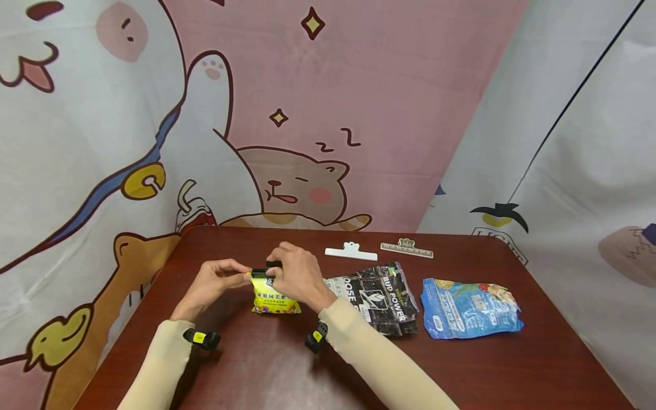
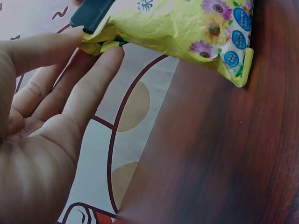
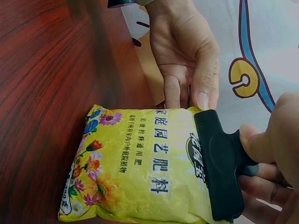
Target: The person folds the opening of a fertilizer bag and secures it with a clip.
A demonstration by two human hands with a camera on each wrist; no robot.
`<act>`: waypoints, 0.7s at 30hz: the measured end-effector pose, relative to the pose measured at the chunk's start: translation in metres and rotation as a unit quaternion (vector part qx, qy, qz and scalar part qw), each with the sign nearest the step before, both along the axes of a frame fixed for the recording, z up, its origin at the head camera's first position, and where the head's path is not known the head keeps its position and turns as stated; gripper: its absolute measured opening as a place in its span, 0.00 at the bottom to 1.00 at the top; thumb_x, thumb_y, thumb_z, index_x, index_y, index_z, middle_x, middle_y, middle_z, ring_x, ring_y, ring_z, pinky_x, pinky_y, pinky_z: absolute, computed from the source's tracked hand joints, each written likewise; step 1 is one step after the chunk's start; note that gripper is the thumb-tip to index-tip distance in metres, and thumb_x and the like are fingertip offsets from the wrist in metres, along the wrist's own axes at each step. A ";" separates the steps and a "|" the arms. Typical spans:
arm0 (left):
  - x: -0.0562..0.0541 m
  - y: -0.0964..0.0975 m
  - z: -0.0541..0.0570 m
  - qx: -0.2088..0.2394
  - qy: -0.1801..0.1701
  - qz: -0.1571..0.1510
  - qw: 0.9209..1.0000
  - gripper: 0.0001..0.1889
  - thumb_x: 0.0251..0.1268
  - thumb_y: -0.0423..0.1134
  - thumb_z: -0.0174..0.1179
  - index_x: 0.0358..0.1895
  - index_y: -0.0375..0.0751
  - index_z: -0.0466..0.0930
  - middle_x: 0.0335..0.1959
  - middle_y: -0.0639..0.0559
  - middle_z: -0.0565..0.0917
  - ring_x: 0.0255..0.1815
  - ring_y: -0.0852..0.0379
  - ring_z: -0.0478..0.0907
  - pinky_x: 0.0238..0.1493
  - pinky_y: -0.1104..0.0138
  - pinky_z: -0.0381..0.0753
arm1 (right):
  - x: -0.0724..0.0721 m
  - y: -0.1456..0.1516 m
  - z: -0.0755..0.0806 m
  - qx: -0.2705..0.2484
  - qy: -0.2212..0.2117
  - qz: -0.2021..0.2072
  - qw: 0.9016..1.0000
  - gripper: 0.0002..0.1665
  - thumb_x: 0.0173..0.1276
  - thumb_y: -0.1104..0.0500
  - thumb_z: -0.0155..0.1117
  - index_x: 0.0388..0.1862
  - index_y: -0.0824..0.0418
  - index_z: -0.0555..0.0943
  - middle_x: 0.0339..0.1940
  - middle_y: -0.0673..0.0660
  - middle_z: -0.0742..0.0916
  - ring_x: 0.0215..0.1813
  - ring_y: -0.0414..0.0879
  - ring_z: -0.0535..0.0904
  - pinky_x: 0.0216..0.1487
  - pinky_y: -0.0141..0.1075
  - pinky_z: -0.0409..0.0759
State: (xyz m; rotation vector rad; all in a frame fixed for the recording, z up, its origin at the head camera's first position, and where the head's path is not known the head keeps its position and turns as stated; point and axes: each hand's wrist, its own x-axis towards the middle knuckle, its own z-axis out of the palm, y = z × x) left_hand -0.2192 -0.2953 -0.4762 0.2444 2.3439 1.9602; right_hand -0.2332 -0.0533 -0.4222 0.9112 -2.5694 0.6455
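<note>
A small yellow fertilizer bag [image 1: 277, 303] with printed flowers and Chinese lettering is held up over the table's left-centre. Along its top edge sits a black bag clip [image 3: 218, 170], seen almost full length in the right wrist view. My right hand [image 1: 299, 278] grips the clip's handle between thumb and fingers. At the other end of the clip, my left hand [image 1: 211, 283] pinches the bag's top corner between thumb and finger. In the left wrist view, the fingertips [image 2: 114, 58] touch the yellow corner just under the clip's end.
Right of my hands lies a black bag [image 1: 381, 299], partly behind my right forearm. Farther right is a blue bag [image 1: 471, 309]. A white clip [image 1: 351, 251] and a metallic clip with ruler marks [image 1: 406, 248] lie at the table's back. A cartoon cloth [image 1: 384, 114] hangs behind.
</note>
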 end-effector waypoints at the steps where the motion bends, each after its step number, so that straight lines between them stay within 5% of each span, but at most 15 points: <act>1: 0.000 0.000 0.000 -0.001 0.000 0.000 1.000 0.17 0.63 0.38 0.73 0.51 0.30 0.86 0.44 0.50 0.90 0.45 0.50 0.89 0.51 0.55 0.88 | -0.001 0.001 0.000 0.000 -0.002 0.005 1.000 0.08 0.66 0.55 0.70 0.43 0.52 0.90 0.36 0.44 0.85 0.32 0.36 0.80 0.34 0.30 0.80; 15: 0.000 0.003 -0.001 -0.064 0.032 0.017 0.997 0.19 0.60 0.45 0.75 0.52 0.42 0.88 0.49 0.51 0.90 0.50 0.56 0.86 0.50 0.64 0.85 | -0.009 0.016 0.004 -0.040 -0.126 0.101 0.986 0.16 0.72 0.48 0.69 0.54 0.52 0.87 0.43 0.45 0.86 0.40 0.35 0.79 0.41 0.27 0.78; 21: -0.001 0.006 -0.002 -0.087 0.050 0.038 0.994 0.13 0.60 0.47 0.75 0.46 0.50 0.91 0.45 0.50 0.91 0.51 0.53 0.84 0.50 0.64 0.83 | -0.015 0.032 0.007 -0.108 -0.222 0.094 0.964 0.20 0.78 0.38 0.57 0.55 0.46 0.86 0.50 0.43 0.89 0.49 0.36 0.85 0.53 0.36 0.84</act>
